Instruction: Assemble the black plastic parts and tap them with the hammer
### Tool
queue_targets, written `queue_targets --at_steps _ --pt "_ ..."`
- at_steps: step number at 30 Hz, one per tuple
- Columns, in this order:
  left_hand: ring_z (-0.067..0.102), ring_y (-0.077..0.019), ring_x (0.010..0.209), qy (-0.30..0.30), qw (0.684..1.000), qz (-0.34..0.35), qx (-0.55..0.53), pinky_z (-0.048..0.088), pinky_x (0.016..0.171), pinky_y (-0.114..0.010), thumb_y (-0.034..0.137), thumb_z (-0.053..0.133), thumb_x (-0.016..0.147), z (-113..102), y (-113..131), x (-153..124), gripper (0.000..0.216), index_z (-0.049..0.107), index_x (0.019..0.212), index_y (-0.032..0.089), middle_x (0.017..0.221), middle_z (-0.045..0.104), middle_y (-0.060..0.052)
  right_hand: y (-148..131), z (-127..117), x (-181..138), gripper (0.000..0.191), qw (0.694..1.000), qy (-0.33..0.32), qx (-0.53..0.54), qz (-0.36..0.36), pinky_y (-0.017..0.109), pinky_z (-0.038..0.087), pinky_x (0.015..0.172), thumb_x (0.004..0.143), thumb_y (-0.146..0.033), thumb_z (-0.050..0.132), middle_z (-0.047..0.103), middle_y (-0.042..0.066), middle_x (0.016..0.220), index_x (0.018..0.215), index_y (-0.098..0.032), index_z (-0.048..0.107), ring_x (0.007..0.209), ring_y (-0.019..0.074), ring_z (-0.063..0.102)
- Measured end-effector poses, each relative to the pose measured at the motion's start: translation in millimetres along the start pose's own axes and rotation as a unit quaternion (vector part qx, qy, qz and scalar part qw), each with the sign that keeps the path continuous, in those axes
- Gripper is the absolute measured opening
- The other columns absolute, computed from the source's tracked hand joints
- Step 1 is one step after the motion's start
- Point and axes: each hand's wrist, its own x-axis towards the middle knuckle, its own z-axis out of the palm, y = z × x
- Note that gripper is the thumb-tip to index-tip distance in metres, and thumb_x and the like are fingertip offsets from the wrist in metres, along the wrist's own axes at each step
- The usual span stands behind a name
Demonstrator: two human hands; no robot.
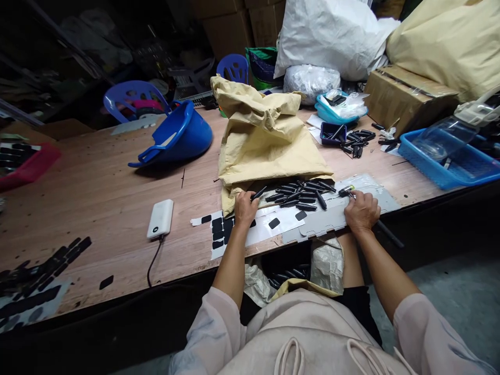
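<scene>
My left hand [245, 209] is closed around a slim black pen-shaped piece [259, 192] at the mouth of a tan sack. Beside it lies a heap of similar black pieces [299, 194] on the table. My right hand [362, 211] grips what looks like a small hammer, its black handle [390, 234] reaching down past the table edge. The dark head [346, 191], with a yellow-green spot, rests over a grey cardboard sheet [328, 221]. Between my hands, black rounded patches [274, 223] lie on white backing paper.
The tan sack [273, 140] stands behind the heap. A white power bank [160, 219] with a cable and a tipped blue basin [183, 133] are to the left. On the right are a blue tray [441, 166] and a cardboard box [410, 96]. An open bag of black pieces [289, 273] sits below the edge.
</scene>
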Motion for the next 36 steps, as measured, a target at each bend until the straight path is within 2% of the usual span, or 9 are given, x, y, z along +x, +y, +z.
queue_targets --at_steps 2,4,7,9,16,21,24,29,36 --pt "0.060 -0.0297 0.105 -0.003 0.999 0.027 -0.021 0.052 0.097 -0.045 0.021 0.070 0.088 -4.8 8.0 -17.5 0.015 0.076 0.101 0.025 0.104 0.071 -0.007 -0.3 -0.2 0.2 0.032 1.000 -0.005 -0.002 0.005 0.039 0.033 0.079 0.095 -0.026 0.054 0.063 0.016 0.109 0.121 -0.019 0.072 0.099 0.0293 0.050" --pt "0.061 -0.0275 0.105 -0.047 0.994 0.079 -0.057 0.052 0.097 -0.043 0.022 0.071 0.089 -4.0 19.8 -37.8 0.018 0.076 0.106 0.026 0.106 0.073 -0.005 -0.7 -0.7 0.4 0.032 1.000 -0.008 -0.006 0.009 0.039 0.032 0.079 0.096 -0.026 0.054 0.063 0.016 0.110 0.122 -0.020 0.072 0.101 0.0295 0.051" --pt "0.062 -0.0251 0.103 -0.132 0.977 0.135 -0.099 0.051 0.096 -0.041 0.021 0.074 0.088 7.7 36.7 -64.5 0.019 0.077 0.106 0.026 0.104 0.074 -0.004 -1.0 -1.6 0.4 0.033 1.000 -0.008 -0.013 0.009 0.038 0.032 0.079 0.097 -0.026 0.054 0.064 0.016 0.112 0.124 -0.020 0.072 0.102 0.0297 0.051" --pt "0.061 -0.0247 0.100 -0.155 0.973 0.131 -0.106 0.050 0.094 -0.040 0.019 0.077 0.086 18.0 42.6 -75.0 0.019 0.078 0.103 0.026 0.099 0.073 -0.004 -0.8 -1.7 0.1 0.034 1.000 -0.009 -0.018 0.006 0.038 0.032 0.078 0.097 -0.026 0.054 0.064 0.016 0.112 0.124 -0.019 0.072 0.102 0.0296 0.052" --pt "0.059 -0.0236 0.098 -0.132 0.978 0.106 -0.117 0.050 0.092 -0.039 0.021 0.082 0.082 30.5 41.1 -79.0 0.017 0.080 0.098 0.026 0.095 0.071 -0.003 6.5 1.7 3.5 0.033 1.000 -0.002 -0.005 -0.003 0.039 0.034 0.078 0.095 -0.027 0.055 0.064 0.016 0.108 0.122 -0.019 0.074 0.099 0.0291 0.051" --pt "0.059 -0.0235 0.097 -0.133 0.978 0.099 -0.128 0.050 0.092 -0.040 0.023 0.082 0.084 30.0 41.5 -79.1 0.015 0.081 0.098 0.027 0.093 0.072 -0.003 1.8 -12.3 -0.9 0.034 0.998 0.021 0.065 -0.019 0.041 0.043 0.085 0.096 -0.025 0.051 0.065 0.014 0.105 0.121 -0.019 0.074 0.099 0.0283 0.055" --pt "0.059 -0.0239 0.098 -0.139 0.977 0.101 -0.129 0.050 0.093 -0.040 0.024 0.082 0.084 31.3 40.6 -79.1 0.017 0.082 0.101 0.028 0.094 0.072 -0.003 -18.7 -26.0 -20.7 0.035 0.981 0.022 0.175 -0.080 0.041 0.049 0.091 0.101 -0.028 0.048 0.070 0.014 0.106 0.122 -0.017 0.073 0.101 0.0274 0.062" --pt "0.060 -0.0242 0.100 -0.140 0.976 0.106 -0.131 0.050 0.093 -0.040 0.023 0.082 0.085 32.5 38.8 -78.3 0.020 0.081 0.105 0.027 0.096 0.074 -0.003 -62.2 -32.6 -69.6 0.030 0.921 -0.082 0.323 -0.202 0.037 0.056 0.090 0.105 -0.034 0.051 0.076 0.009 0.105 0.120 -0.023 0.074 0.098 0.0230 0.070" --pt "0.060 -0.0245 0.099 -0.141 0.976 0.115 -0.123 0.047 0.092 -0.040 0.022 0.082 0.085 31.5 40.2 -77.5 0.015 0.079 0.100 0.025 0.096 0.075 -0.003 -86.7 -31.5 -93.4 0.032 0.910 -0.081 0.288 -0.287 0.033 0.056 0.087 0.108 -0.029 0.048 0.075 0.007 0.100 0.125 -0.026 0.074 0.095 0.0208 0.070"
